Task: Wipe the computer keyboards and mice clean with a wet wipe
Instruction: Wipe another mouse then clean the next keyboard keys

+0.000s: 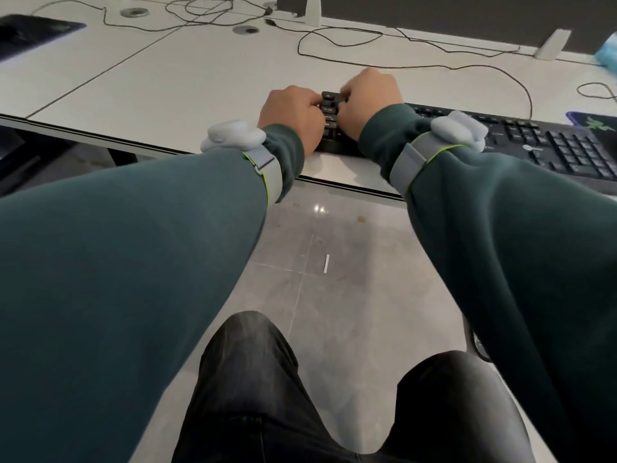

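**Head view: both my hands at the left end of a black keyboard**

A black keyboard (500, 138) lies along the near edge of a white desk (200, 78). It runs from the middle of the frame out toward 3 o'clock. Its left end sits between my two hands.

My left hand (293, 115) is at the keyboard's left edge, with its fingers curled onto the outermost keys and holding that end. My right hand (367, 101) is just beside it, toward 1 o'clock. Its knuckles are up and its fingers are curled down over the upper key rows. It is blurred, and I cannot tell what, if anything, those fingers pinch beneath them. The hands are nearly touching, with a narrow strip of keys showing between them.

A grey tracker (233, 137) is strapped over each dark green sleeve (133, 245) at the wrist.

At 3 o'clock from the hands, just behind the keyboard's right end, lies a dark mouse mat (597, 125) with a green logo. Thin black cables (367, 38) loop across the desk at 12 o'clock. A pale blue packet (606, 55), too blurred to read, sits at 2 o'clock by the frame edge. A second dark mat (33, 31) lies at 10 o'clock.

At 6 o'clock, below the desk edge, are a grey tiled floor (334, 262) and my dark trousers (253, 379).
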